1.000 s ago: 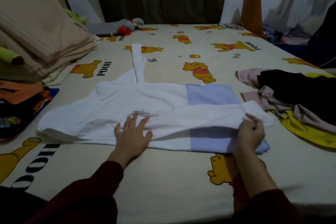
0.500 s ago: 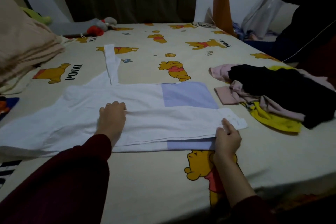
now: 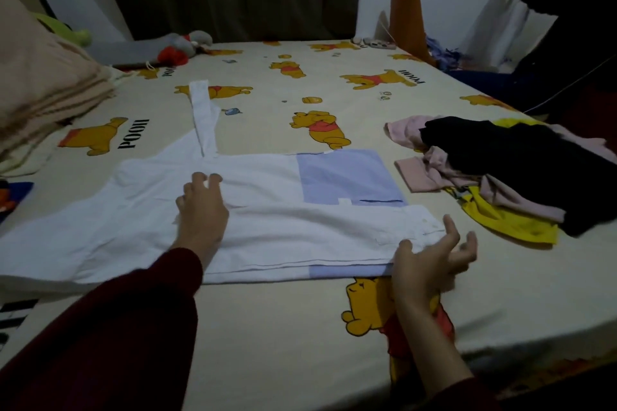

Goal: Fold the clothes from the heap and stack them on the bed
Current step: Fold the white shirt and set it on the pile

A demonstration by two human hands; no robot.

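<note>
bed [image 3: 300, 327] | shirt [image 3: 267, 223] | clothes heap [image 3: 507, 170] | blankets [image 3: 43, 90]

Bare cartoon-bear bedsheet [image 3: 267, 327] lies open near the front edge — a rumpled heap of black, pink and yellow clothes [image 3: 507, 173] blocks the right, folded beige blankets [image 3: 43, 93] the left.

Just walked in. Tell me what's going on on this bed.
A person is folding a white and blue shirt spread on the bed. The left hand rests on its middle; the right hand, fingers loose, is at its cuff end. A heap of clothes waits to the right.
</note>
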